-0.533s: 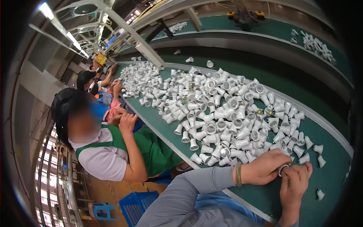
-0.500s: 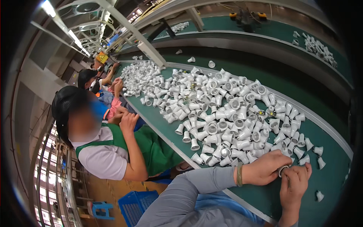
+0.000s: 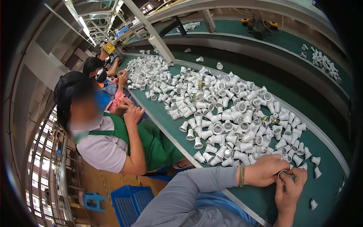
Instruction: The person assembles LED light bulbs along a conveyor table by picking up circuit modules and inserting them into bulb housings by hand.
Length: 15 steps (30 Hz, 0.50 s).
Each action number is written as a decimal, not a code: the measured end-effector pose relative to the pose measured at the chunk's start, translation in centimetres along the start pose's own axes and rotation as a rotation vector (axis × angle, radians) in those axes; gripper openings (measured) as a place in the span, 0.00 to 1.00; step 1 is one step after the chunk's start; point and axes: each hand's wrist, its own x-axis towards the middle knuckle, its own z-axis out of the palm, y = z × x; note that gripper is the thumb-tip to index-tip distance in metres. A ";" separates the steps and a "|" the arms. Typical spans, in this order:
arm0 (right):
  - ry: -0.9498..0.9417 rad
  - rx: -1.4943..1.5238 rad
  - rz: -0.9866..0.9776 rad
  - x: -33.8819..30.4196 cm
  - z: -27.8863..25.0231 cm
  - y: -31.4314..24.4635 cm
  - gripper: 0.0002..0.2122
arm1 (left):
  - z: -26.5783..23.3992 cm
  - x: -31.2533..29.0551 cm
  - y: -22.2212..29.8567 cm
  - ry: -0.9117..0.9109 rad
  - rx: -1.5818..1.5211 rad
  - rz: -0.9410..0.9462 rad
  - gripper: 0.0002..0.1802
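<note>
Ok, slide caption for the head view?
Left hand and right hand hold a rimmed part beside heaped white bell-shaped pieces.

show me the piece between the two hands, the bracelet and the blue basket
piece (image 3: 281, 173): head view, on its ring-shaped end
bracelet (image 3: 242, 177): head view, on its visible band
blue basket (image 3: 123, 206): head view, on its side wall

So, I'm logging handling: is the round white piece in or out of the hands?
In: the left hand and right hand meet with fingers at the round white piece, its rim showing between them.
</note>
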 end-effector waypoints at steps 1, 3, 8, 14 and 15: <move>0.008 -0.016 0.000 0.0 -0.2 -0.4 0.08 | 0.2 0.1 -0.1 -0.021 -0.028 -0.045 0.23; 0.017 -0.061 0.017 -0.1 -0.8 -0.6 0.09 | 0.6 0.4 -0.3 -0.055 -0.084 -0.059 0.23; -0.018 -0.067 0.062 0.1 0.1 0.8 0.15 | -1.0 0.6 0.6 -0.019 -0.255 -0.200 0.27; 0.115 -0.006 -0.103 0.4 0.7 1.0 0.14 | -2.3 0.5 0.6 0.208 -0.111 0.256 0.20; 0.112 -0.023 -0.098 0.2 0.6 1.1 0.14 | -2.3 0.5 0.8 0.232 0.052 0.336 0.19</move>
